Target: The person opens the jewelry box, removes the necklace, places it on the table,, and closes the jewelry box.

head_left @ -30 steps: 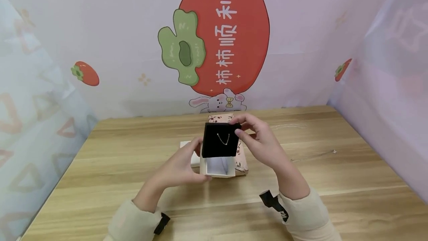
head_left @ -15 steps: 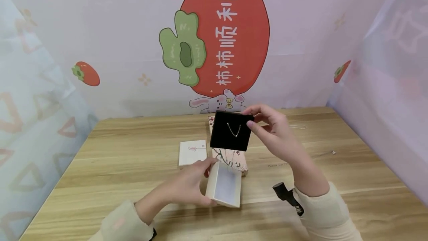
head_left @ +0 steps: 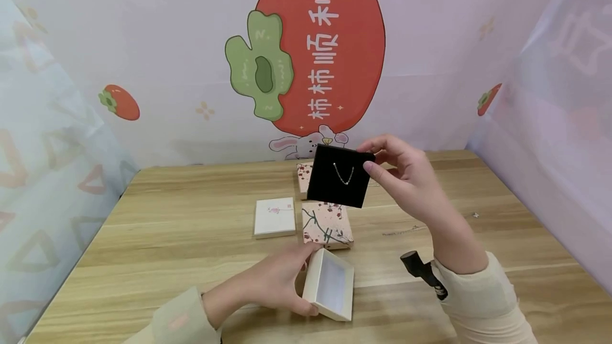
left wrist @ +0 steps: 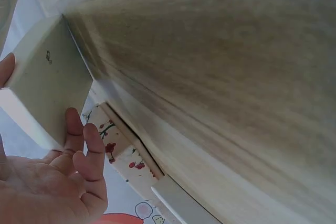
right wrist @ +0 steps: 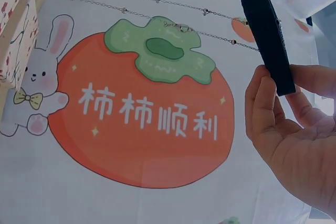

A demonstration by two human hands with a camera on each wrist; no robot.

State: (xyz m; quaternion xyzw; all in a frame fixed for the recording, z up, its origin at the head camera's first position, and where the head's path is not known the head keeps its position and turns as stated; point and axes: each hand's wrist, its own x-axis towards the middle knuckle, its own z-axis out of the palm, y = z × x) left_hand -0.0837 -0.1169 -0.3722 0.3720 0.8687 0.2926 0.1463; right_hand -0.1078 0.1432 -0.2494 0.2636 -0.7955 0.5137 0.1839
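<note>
Raised above the table, a square black jewelry pad [head_left: 334, 187] is pinched at its upper right corner by my right hand [head_left: 406, 177]. A thin chain necklace [head_left: 345, 180] loops across its front, and in the right wrist view the rest of the chain [right wrist: 157, 0] hangs from behind the pad. My left hand [head_left: 282, 280] grips a cream box base [head_left: 334, 285] by its left side, thumb at the near end and fingers at the far end. The base tilts, its pale inside facing up and right. In the left wrist view the outside of the box base [left wrist: 52, 77] shows.
A white square lid [head_left: 274, 216] lies left of a pink floral box [head_left: 327, 224]. Another floral box [head_left: 304, 179] stands behind, partly hidden by the pad. On the right of the table lies a thin chain with a small pendant [head_left: 475, 215]. A printed cloth backdrop stands behind.
The black pad has come away from the box base, moving up and right in my right hand. My left hand has brought the base down toward me, uncovering the white lid and floral box.
</note>
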